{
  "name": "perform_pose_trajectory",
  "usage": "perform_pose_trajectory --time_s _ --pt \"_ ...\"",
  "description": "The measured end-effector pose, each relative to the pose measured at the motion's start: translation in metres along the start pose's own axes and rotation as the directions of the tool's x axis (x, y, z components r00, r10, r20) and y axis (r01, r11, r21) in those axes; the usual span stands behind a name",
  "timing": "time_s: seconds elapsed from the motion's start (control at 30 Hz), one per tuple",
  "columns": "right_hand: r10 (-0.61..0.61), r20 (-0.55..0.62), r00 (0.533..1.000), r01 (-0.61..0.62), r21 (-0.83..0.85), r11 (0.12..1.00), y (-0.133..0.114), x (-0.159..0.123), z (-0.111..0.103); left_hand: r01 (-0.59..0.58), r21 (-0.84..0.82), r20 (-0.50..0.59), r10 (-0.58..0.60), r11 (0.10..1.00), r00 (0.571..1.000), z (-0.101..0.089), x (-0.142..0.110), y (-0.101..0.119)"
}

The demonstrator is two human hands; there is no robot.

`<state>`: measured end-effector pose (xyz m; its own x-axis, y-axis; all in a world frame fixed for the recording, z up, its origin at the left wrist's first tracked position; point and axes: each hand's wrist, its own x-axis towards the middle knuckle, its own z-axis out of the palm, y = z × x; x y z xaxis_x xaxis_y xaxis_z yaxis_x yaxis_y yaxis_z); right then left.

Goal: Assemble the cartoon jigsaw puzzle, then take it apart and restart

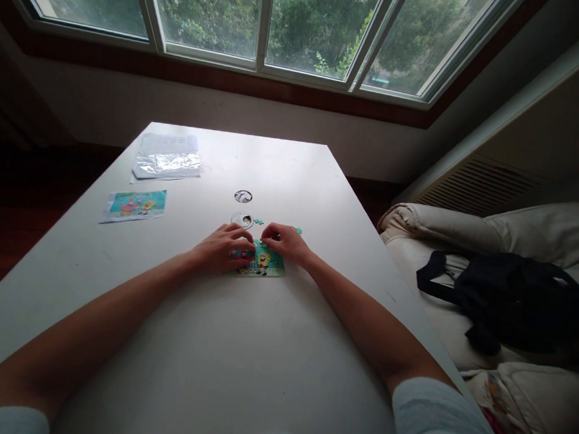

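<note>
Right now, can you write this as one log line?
left hand: on rectangular teal cartoon jigsaw; right hand: at jigsaw's far edge; beyond: small loose teal jigsaw pieces; surface: white table

Smooth, satiny table (238, 353), crinkled glossy plastic sheet (167, 164) far left, paper-like picture (137, 204) left, matt cloth bag (523, 302) right
</note>
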<state>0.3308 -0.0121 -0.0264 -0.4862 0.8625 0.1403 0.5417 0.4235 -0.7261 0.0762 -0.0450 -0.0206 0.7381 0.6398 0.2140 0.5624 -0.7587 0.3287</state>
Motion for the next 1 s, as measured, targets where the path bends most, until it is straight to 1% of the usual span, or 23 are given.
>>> perform_pose_trajectory --time_s 0.17,0.27,0.43,0.63,0.7,0.87,1.0 --pt "-0.058 -0.042 0.997 0.051 -0.14 0.989 -0.002 0.0 0.004 -0.013 0.001 -0.011 0.013 1.0 1.0 0.0 0.0 0.002" --pt "-0.079 -0.046 0.996 0.068 -0.212 0.975 -0.004 0.0 0.004 -0.017 0.002 -0.024 0.017 1.0 1.0 -0.001 0.0 0.001" --pt "-0.079 -0.057 0.995 0.062 -0.263 0.963 -0.005 -0.001 0.005 -0.025 -0.02 -0.038 0.024 0.999 0.999 -0.002 0.0 0.0" --pt "-0.088 -0.065 0.994 0.066 -0.283 0.957 -0.003 0.0 0.006 -0.029 -0.03 -0.045 0.028 0.999 0.999 -0.004 0.0 0.001" --pt "-0.1 -0.095 0.99 0.07 -0.278 0.958 0.0 0.001 0.004 -0.033 -0.027 -0.043 0.032 0.999 0.999 -0.005 -0.001 0.002" --pt "-0.083 -0.246 0.966 0.024 -0.235 0.972 0.012 0.002 -0.014 -0.042 -0.009 -0.024 0.042 0.999 0.999 -0.006 -0.002 0.002" --pt "-0.036 -0.279 0.96 -0.029 -0.225 0.974 0.021 0.002 -0.025 -0.05 -0.009 -0.019 0.05 0.999 0.999 -0.007 -0.003 0.003"
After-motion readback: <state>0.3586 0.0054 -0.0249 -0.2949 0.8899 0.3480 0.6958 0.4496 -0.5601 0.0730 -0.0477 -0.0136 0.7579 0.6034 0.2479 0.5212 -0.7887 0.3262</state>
